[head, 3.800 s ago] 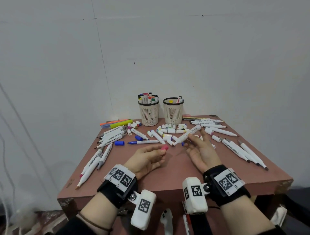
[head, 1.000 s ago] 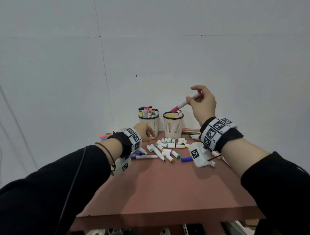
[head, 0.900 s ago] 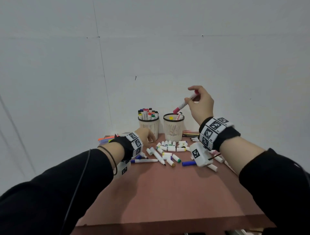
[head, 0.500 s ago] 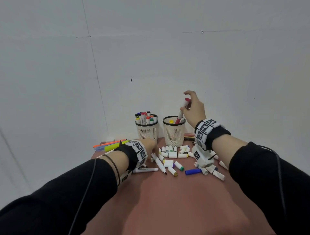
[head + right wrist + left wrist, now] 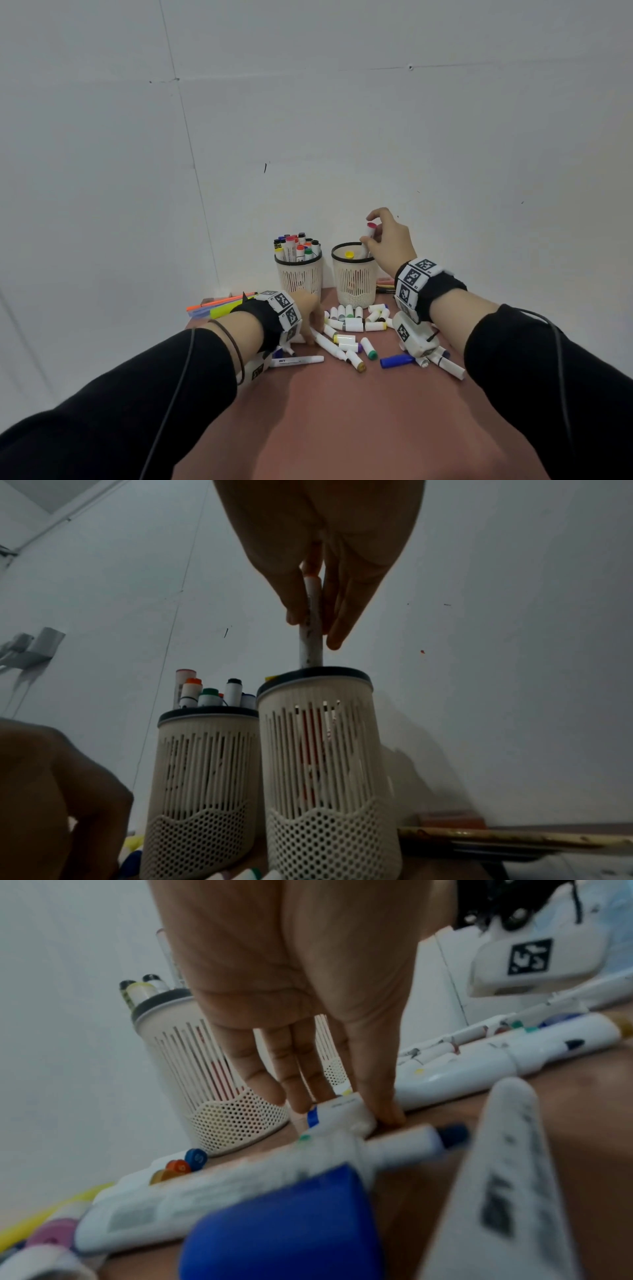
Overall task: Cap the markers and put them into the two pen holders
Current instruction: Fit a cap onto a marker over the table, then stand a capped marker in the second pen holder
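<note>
My right hand [image 5: 383,236] pinches a white marker with a red cap [image 5: 369,233] and holds it upright; its lower end is inside the right pen holder [image 5: 354,277]. The right wrist view shows the marker [image 5: 311,642] between thumb and fingers [image 5: 337,631], entering the holder's rim [image 5: 315,673]. The left pen holder [image 5: 299,277] is packed with capped markers. My left hand [image 5: 308,308] is down on the table in front of it. In the left wrist view its fingers and thumb [image 5: 342,1115] pinch a short white piece with a blue mark [image 5: 346,1106].
Several loose white caps and uncapped markers [image 5: 352,325] lie in front of the holders on the brown table [image 5: 342,428]. A blue cap [image 5: 397,360] lies under my right wrist. Orange and yellow highlighters [image 5: 222,305] lie at the far left, against the white wall.
My right hand has come down from above the right holder, turning the red-capped marker from tilted to upright and lowering it in. My left hand has stayed low among the loose caps.
</note>
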A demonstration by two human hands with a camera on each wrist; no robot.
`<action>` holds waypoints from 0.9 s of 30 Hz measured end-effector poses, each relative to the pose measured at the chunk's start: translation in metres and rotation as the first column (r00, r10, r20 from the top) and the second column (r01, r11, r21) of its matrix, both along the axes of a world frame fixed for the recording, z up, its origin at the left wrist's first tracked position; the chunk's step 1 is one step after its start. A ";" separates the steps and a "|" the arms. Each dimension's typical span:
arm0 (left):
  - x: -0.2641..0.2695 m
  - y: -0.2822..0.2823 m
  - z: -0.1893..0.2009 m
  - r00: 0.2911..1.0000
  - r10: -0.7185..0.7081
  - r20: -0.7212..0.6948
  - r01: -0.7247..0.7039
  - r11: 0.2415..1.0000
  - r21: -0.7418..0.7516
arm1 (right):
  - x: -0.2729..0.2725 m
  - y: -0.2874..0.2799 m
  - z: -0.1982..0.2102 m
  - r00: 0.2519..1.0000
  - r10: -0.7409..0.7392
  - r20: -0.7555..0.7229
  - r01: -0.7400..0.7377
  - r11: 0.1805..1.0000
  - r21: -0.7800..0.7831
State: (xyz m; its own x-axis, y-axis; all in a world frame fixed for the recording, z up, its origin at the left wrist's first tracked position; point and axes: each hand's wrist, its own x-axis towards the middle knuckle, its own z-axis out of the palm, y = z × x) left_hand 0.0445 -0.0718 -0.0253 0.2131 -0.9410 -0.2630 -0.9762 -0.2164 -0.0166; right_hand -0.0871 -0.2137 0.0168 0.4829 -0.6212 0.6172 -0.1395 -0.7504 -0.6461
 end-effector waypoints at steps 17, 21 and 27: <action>-0.022 0.094 0.066 0.812 -0.005 -0.584 -0.434 0.663 -0.609 | -0.003 -0.003 -0.012 0.921 -0.103 -0.375 0.053 0.989 -0.139; -0.045 0.123 0.065 0.635 -0.061 -0.770 -0.610 0.572 -0.548 | -0.007 0.007 -0.003 0.913 -0.100 -0.396 0.034 0.985 -0.169; -0.064 0.158 0.043 0.211 -0.131 -0.969 -0.809 0.533 -0.248 | -0.013 0.029 0.009 0.922 -0.046 -0.383 -0.036 0.978 -0.205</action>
State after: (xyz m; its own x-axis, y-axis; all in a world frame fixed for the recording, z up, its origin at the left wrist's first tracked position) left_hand -0.0192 0.0860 0.0179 0.6615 -0.7495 0.0254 -0.0402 -0.0016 0.9992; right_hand -0.1002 -0.1844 0.0257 0.7053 -0.5044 0.4981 -0.3498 -0.8588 -0.3743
